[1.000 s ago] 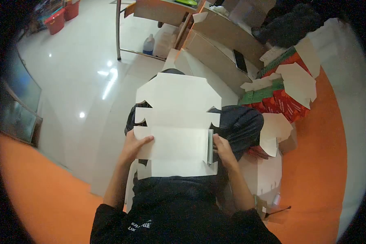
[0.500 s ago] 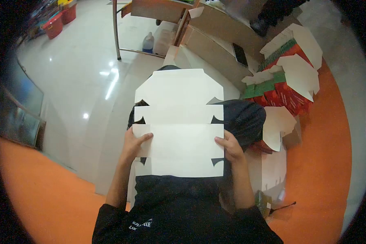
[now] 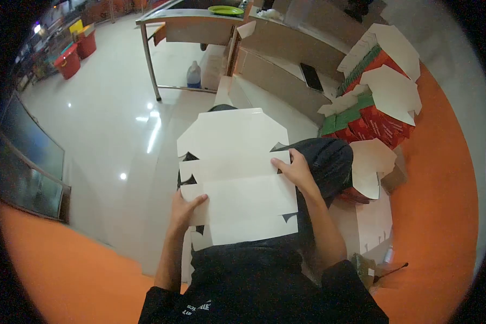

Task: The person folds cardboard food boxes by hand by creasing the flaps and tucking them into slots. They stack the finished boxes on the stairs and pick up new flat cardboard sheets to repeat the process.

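Observation:
A flat white die-cut carton blank (image 3: 243,200) rests over my lap, with notches along both sides and an angled flap at its far end. My left hand (image 3: 186,209) grips its left edge, thumb on top and fingers hidden beneath. On the opposite side, my right hand (image 3: 298,170) pinches a side tab higher up, near the upper right notch. The blank lies slightly tilted, its left side nearer to me.
Red and green cartons (image 3: 372,121) with open white flaps stand at the right. A black phone (image 3: 311,77) lies on cardboard ahead. Farther off are a metal-legged table (image 3: 151,59), a bottle (image 3: 194,74) and red buckets (image 3: 68,61).
My right hand has moved up along the blank's right edge, from the middle panel to an upper tab. The blank has turned slightly, and my head view has shifted.

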`<act>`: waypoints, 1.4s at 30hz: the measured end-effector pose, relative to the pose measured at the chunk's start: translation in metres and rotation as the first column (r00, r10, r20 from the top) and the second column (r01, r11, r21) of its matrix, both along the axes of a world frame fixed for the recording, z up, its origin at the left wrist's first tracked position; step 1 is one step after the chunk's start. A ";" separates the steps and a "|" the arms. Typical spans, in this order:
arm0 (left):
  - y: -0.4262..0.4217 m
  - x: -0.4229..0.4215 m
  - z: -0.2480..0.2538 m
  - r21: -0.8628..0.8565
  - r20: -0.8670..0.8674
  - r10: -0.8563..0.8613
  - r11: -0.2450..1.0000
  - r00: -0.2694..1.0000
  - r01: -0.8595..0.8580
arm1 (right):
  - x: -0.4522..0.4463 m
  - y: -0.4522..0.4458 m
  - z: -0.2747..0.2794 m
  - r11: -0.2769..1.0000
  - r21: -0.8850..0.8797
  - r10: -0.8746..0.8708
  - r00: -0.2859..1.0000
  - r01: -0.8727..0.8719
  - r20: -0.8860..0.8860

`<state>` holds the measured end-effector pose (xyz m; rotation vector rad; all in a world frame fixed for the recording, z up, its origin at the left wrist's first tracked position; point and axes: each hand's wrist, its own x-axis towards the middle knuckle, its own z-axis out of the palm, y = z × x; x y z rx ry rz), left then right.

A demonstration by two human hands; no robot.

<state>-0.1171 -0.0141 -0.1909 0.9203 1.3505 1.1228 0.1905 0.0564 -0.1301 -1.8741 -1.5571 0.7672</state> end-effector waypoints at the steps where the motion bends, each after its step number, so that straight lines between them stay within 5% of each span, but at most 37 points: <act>1: -0.002 0.002 0.012 0.037 0.024 -0.010 0.999 1.000 0.009 | -0.003 0.008 -0.002 0.998 0.064 -0.015 1.000 0.013 0.026; 6: 0.006 0.003 -0.016 0.013 0.046 0.097 0.995 0.994 -0.098 | -0.017 0.036 0.010 0.986 0.163 0.019 0.996 -0.033 0.083; 12: 0.016 0.000 0.000 0.061 0.039 0.155 0.986 0.987 -0.158 | -0.052 0.081 0.037 0.985 0.041 0.150 0.952 -0.166 0.267; 16: 0.013 -0.001 -0.005 0.086 -0.011 0.142 0.986 0.990 -0.141 | -0.078 0.083 -0.002 0.951 0.253 0.017 0.850 -0.176 0.527; 20: 0.015 0.002 -0.003 0.101 -0.102 0.167 0.983 0.981 -0.157 | -0.115 0.071 -0.033 0.814 0.532 -0.320 0.586 -0.232 0.744; 22: 0.008 0.004 0.009 0.137 -0.067 0.213 0.970 0.975 -0.202 | -0.119 0.074 -0.011 0.928 0.359 -0.187 0.712 -0.098 0.677; 25: 0.009 0.001 0.000 0.032 0.013 0.238 0.971 0.971 -0.239 | -0.091 0.059 0.046 0.964 0.026 0.204 0.799 -0.264 0.565; 27: 0.012 -0.002 -0.009 -0.016 0.095 0.232 0.973 0.968 -0.231 | -0.060 0.069 0.051 0.938 -0.084 0.342 0.937 -0.336 0.074; 29: 0.014 -0.003 -0.014 0.026 0.198 0.207 0.976 0.958 -0.217 | -0.034 0.076 0.053 0.882 -0.183 0.345 0.858 -0.435 -0.380; 32: 0.016 -0.004 -0.008 -0.026 0.213 0.165 0.986 0.963 -0.163 | -0.021 0.075 0.053 0.830 -0.159 0.398 0.768 -0.534 -0.501; 37: 0.015 -0.006 -0.024 0.053 0.267 0.170 0.980 0.948 -0.190 | -0.043 0.091 0.044 0.747 -0.303 0.478 0.795 -0.592 -0.374; 39: 0.012 -0.006 -0.017 0.013 0.233 0.200 0.978 0.952 -0.208 | -0.046 0.110 0.021 0.688 -0.401 0.586 0.789 -0.605 -0.185; 42: 0.011 -0.005 -0.019 0.005 0.250 0.207 0.977 0.946 -0.215 | -0.061 0.097 0.034 0.786 -0.299 0.577 0.815 -0.541 0.042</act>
